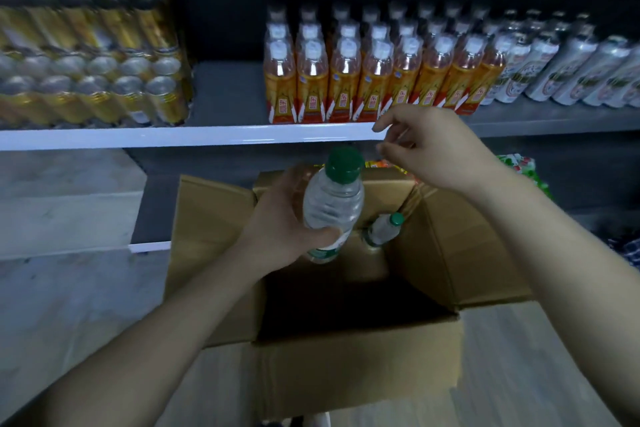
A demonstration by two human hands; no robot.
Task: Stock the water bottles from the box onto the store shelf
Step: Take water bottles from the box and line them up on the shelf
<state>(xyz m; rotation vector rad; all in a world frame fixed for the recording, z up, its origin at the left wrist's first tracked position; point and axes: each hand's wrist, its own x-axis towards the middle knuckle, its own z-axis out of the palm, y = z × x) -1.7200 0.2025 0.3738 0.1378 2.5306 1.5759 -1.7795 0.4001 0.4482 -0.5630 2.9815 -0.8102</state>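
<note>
My left hand (280, 218) grips a clear water bottle (332, 201) with a green cap, held upright above the open cardboard box (360, 367). Another green-capped water bottle (382, 229) lies tilted against the box's far inner wall. My right hand (433, 149) hovers empty above the box's far right side, just below the shelf's white front edge (173, 137), fingers loosely spread and lightly bent. A bare grey stretch of shelf (225, 94) lies between the can packs and the orange bottles.
Shrink-wrapped packs of gold cans (90, 55) fill the shelf's left. Rows of orange-labelled bottles (363, 80) stand at centre, silver bottles (571, 69) at right. Colourful packets (519, 170) sit on the lower shelf at right. The box flaps stand open over a light floor.
</note>
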